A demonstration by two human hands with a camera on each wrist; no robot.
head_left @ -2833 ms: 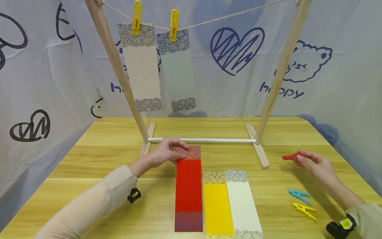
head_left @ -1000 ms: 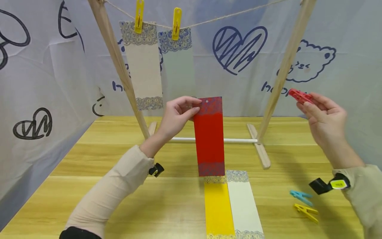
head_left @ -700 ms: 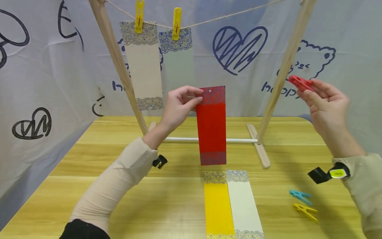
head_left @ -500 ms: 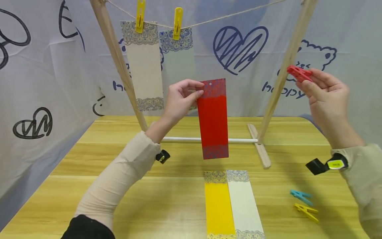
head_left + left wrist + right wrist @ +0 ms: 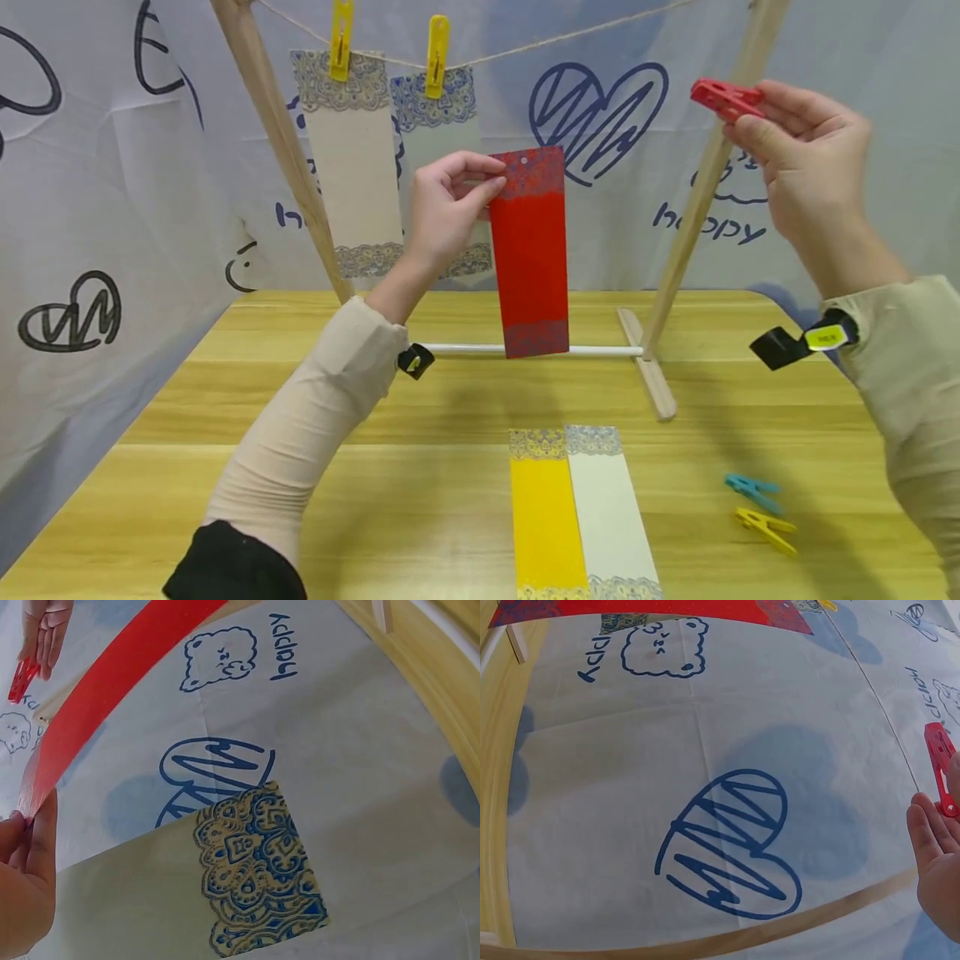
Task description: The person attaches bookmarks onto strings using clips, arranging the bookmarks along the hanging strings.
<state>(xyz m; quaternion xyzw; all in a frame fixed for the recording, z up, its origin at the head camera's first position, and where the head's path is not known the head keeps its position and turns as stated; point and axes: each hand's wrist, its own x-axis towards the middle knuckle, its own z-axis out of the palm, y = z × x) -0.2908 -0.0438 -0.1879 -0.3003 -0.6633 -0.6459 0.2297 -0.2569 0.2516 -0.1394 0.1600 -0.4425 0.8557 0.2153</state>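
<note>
My left hand [image 5: 453,204] pinches the upper left corner of a red card strip [image 5: 531,258] with patterned ends and a small hole at the top. The strip hangs upright in the air, below the string [image 5: 570,37] and in front of the wooden frame. Raised at the right post, my right hand [image 5: 813,158] holds a red clothespin [image 5: 726,98] between thumb and fingers. Two patterned strips, one cream [image 5: 356,175] and one pale green [image 5: 442,137], hang from the string on yellow clothespins [image 5: 437,57]. In the left wrist view the red strip [image 5: 112,682] bends away from the pinching fingers.
A yellow strip [image 5: 547,517] and a white strip [image 5: 611,508] lie side by side on the wooden table [image 5: 420,517]. To their right lie a blue clothespin [image 5: 753,492] and a yellow one [image 5: 767,527]. Wooden posts [image 5: 693,212] flank the string, with a white bar [image 5: 600,351] low between them.
My left hand has lifted the red strip from the table up toward the string. My right hand, with the red clothespin, has risen from low on the right to the post's upper part.
</note>
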